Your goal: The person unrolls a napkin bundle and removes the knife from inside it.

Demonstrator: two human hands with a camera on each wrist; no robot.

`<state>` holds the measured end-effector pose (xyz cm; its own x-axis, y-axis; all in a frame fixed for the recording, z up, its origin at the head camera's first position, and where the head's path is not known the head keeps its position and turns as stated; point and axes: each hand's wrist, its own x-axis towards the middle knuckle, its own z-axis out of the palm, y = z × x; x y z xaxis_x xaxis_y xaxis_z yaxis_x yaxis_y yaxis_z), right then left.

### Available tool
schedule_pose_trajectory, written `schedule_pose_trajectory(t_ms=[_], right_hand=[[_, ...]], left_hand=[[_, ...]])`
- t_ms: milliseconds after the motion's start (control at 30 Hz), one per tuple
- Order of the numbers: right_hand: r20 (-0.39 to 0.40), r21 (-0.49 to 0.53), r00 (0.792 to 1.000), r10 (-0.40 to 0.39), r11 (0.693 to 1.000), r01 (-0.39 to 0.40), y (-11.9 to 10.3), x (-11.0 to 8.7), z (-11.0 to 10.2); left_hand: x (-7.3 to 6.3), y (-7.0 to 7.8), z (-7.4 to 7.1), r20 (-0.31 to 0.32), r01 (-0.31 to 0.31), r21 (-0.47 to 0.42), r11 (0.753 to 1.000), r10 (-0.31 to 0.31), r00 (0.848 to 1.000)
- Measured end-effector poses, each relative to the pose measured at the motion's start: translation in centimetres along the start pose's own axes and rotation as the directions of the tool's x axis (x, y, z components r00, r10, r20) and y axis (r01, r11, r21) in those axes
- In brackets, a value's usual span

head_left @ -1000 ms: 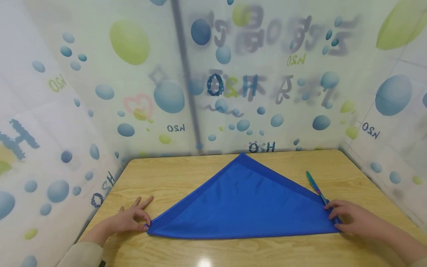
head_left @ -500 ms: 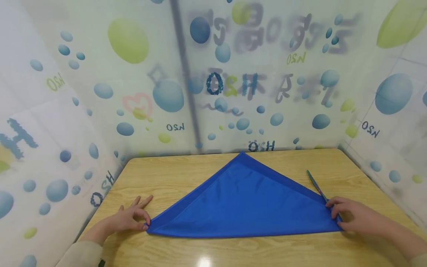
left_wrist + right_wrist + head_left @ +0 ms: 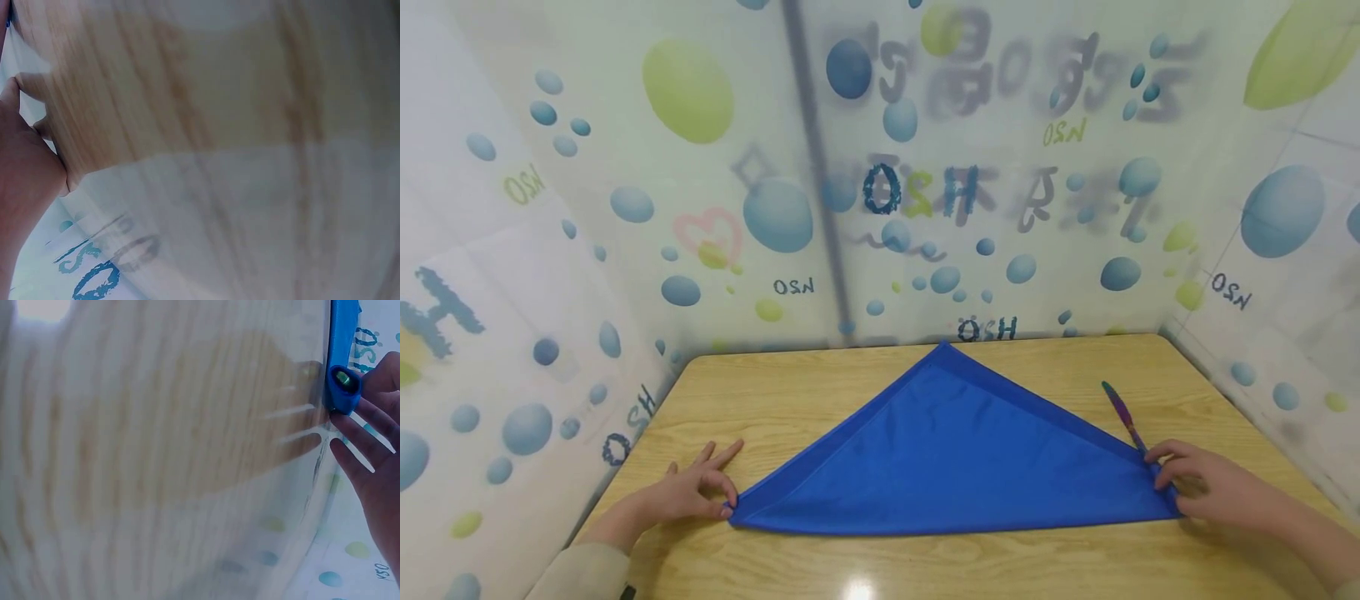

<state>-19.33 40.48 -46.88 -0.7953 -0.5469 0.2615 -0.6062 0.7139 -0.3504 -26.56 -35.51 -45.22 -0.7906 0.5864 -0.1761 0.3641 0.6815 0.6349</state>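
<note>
A blue cloth napkin (image 3: 940,467), folded into a large triangle, lies with its long side toward me and its tip at the table's back edge. My left hand (image 3: 681,496) pinches its left corner between thumb and index finger, other fingers spread. At the right end, my right hand (image 3: 1221,492) holds the handle part of an iridescent table knife (image 3: 1120,407) through the cloth; the blade sticks out past the slanting edge. In the right wrist view the napkin (image 3: 345,337) is rolled round it, and a shiny greenish end (image 3: 342,377) shows inside the roll.
The light wooden table (image 3: 820,567) has rounded back corners. Pale curtains (image 3: 1037,208) printed with blue and green dots close it in at the back and both sides. A light glares off the table near its front.
My right hand has shifted slightly right, taking the knife and the cloth's right end along. The knife's blade has turned about its length. My left hand stays at its corner.
</note>
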Motion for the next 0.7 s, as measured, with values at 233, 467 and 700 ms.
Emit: schedule_pose_trajectory(t_ms=[233,467,700], right_hand=[[0.037,-0.021,0.999,0.028,0.999,-0.027,-0.04,-0.07,-0.04],[0.076,-0.032,0.996,0.043,0.999,-0.04,-0.03,0.02,0.0],[0.094,-0.078,0.992,0.08,0.994,-0.073,-0.09,0.16,-0.3]], left_hand=[[-0.04,0.13,0.05,0.004,-0.007,-0.027,1.0,0.007,1.0],[0.03,-0.15,0.06,0.002,-0.005,-0.003,1.0,0.005,1.0],[0.06,-0.01,0.07,-0.003,-0.011,-0.004,1.0,0.011,1.0]])
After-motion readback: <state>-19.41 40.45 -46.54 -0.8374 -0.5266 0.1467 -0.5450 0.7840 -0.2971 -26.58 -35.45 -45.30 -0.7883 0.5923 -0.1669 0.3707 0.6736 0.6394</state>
